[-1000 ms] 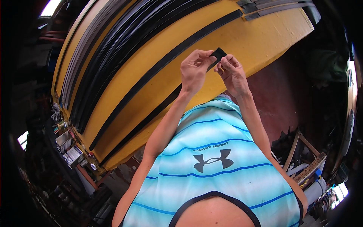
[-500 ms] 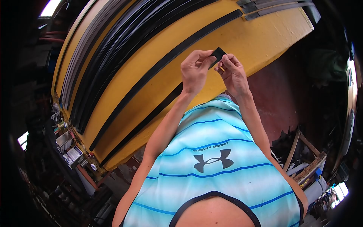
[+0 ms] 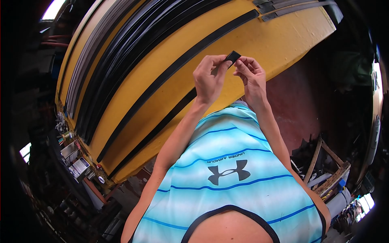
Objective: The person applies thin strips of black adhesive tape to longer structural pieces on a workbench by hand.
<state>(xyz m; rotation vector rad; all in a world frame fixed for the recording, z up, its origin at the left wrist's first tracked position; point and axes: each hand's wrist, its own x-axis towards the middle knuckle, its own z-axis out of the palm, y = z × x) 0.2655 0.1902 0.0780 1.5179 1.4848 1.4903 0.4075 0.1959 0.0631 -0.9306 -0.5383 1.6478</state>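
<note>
The squared end of a flat black strip (image 3: 232, 56) is pinched between the thumb and fingers of my left hand (image 3: 208, 79). My right hand (image 3: 252, 75) is closed in a pinch at the right corner of that same end. Whether anything thin sits between the right fingertips is too small to tell. Below my left wrist, a black strip (image 3: 154, 135) runs down to the lower left over the yellow table (image 3: 279, 52); it seems to be the same piece, though my hand hides the join. Another black strip (image 3: 178, 69) lies roughly parallel, just beyond it.
Several glossy black strips (image 3: 117, 60) and grey strips (image 3: 87, 52) lie bundled along the table's far side. Grey strip ends (image 3: 289, 7) are at the upper right. A labelled box (image 3: 79, 167) stands by the left end. A wooden frame (image 3: 332, 178) is at the lower right.
My right fingers have shifted slightly and curled closer at the strip's corner. The strip's end has tilted a little, while my left hand keeps its pinch.
</note>
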